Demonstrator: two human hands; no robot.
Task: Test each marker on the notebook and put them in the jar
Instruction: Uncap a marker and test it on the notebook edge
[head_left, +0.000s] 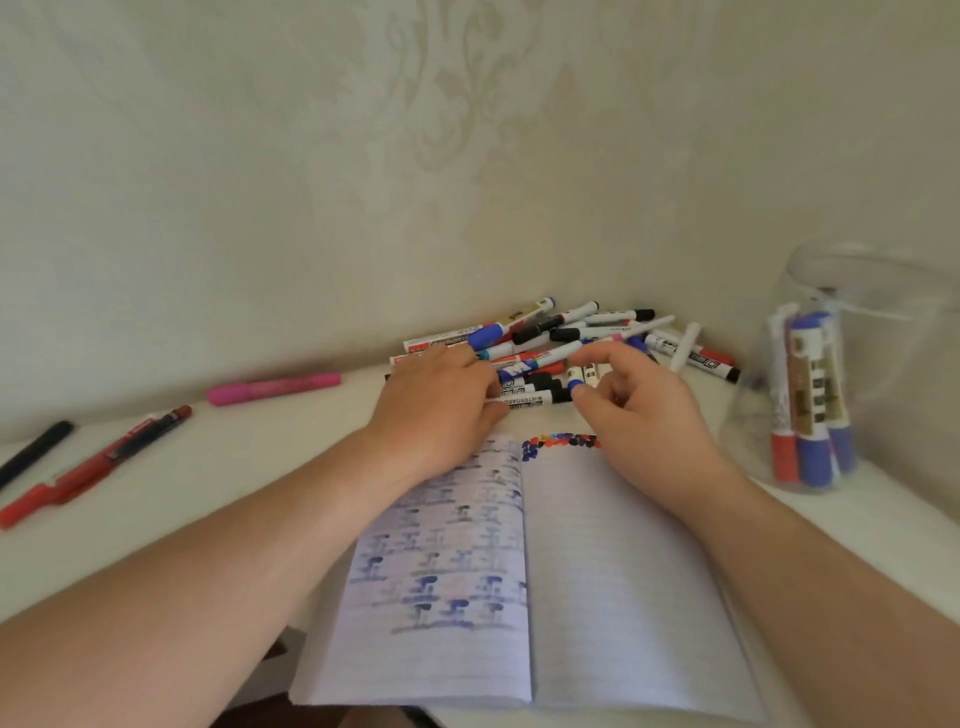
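Head view: marker pile (566, 343) beneath both hands (441, 400)

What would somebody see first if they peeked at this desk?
Probably the big jumbled pile of markers against the wall at the back of the table, with the left hand and the right hand reaching into it. Next, the open notebook in front, with a row of colored test dots along the top of its right page. At the right stands a clear jar with several markers already in it.
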